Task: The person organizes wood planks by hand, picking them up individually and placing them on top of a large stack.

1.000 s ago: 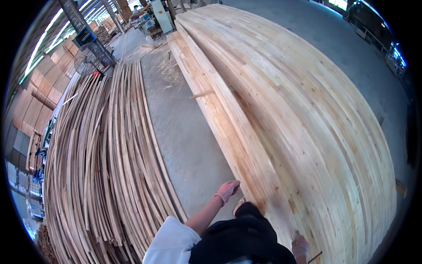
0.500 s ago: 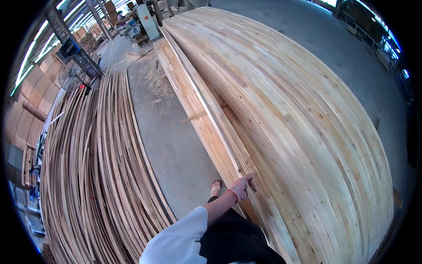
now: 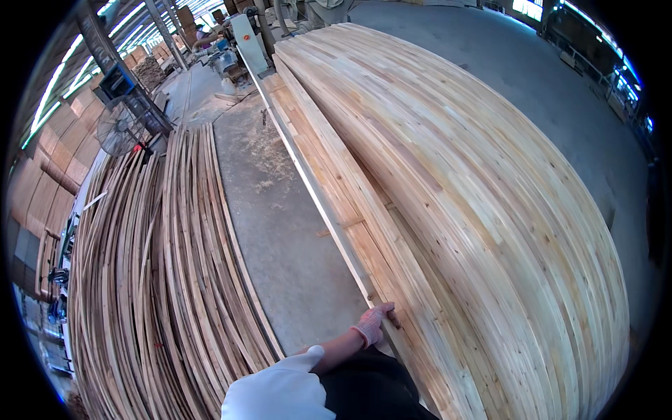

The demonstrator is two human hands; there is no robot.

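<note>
My left hand (image 3: 378,323), in a pinkish work glove, is closed around a long narrow wooden strip (image 3: 355,267). The strip runs away from me toward the machine at the far end, its pale edge facing left. It hangs along the left side of a low stack of boards (image 3: 308,136), above the floor. Right of the hand lie more long strips (image 3: 392,248) on that stack. The fingers' far side is partly hidden by the strip. My right hand is out of view.
A tall, wide stack of pale laminated wood (image 3: 476,182) fills the right side. Many loose strips (image 3: 182,245) lie in bundles on the left. Sawdust (image 3: 269,150) covers part of the grey floor between. A standing fan (image 3: 120,129), a machine cabinet (image 3: 248,42) and a person (image 3: 203,35) are farther off.
My left hand has moved left and a little nearer to me, carrying the strip with it. The strip has shifted from atop the stack to its left edge, uncovering the boards beneath.
</note>
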